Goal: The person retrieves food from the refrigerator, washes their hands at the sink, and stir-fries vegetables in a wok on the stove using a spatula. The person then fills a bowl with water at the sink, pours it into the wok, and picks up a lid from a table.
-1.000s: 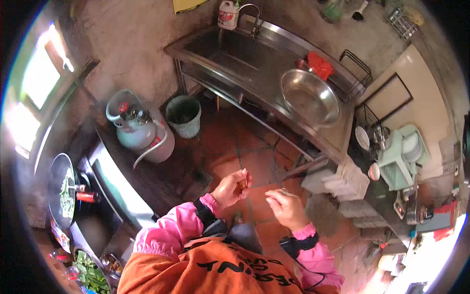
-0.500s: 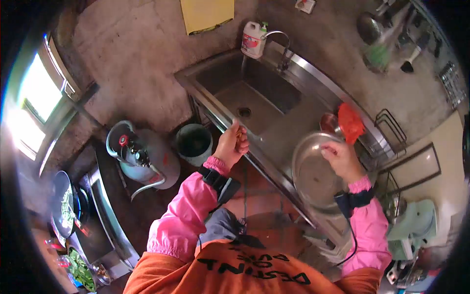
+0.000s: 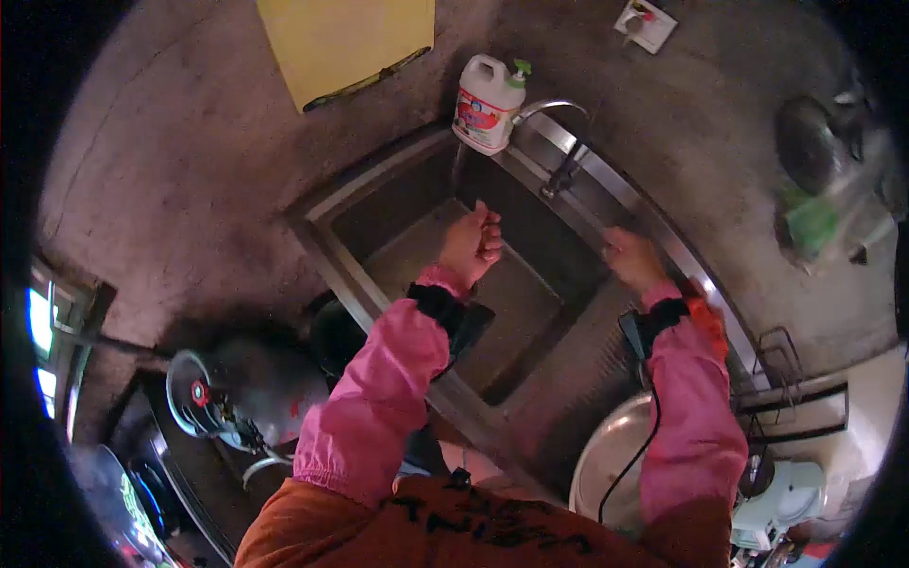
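My left hand (image 3: 471, 241) hangs over the steel sink (image 3: 379, 185) with its fingers curled shut; whatever is inside is hidden. It is just below a thin stream of water (image 3: 457, 163) that falls from the curved tap (image 3: 559, 142). My right hand (image 3: 629, 257) rests on the sink's right rim close to the tap's base, fingers loosely apart and holding nothing. A white soap bottle (image 3: 486, 90) with a green pump stands at the sink's back corner.
A large metal bowl (image 3: 611, 464) sits on the counter at lower right, beside a wire rack (image 3: 786, 379). Below the sink stand a dark bucket (image 3: 331, 331) and a grey gas cylinder (image 3: 227, 398). A yellow sheet (image 3: 341, 43) hangs on the wall.
I have stepped up to the sink. My left hand, which held a small brown thing, moved over the basin under the water. My right hand went from the metal bowl to the rim by the tap.
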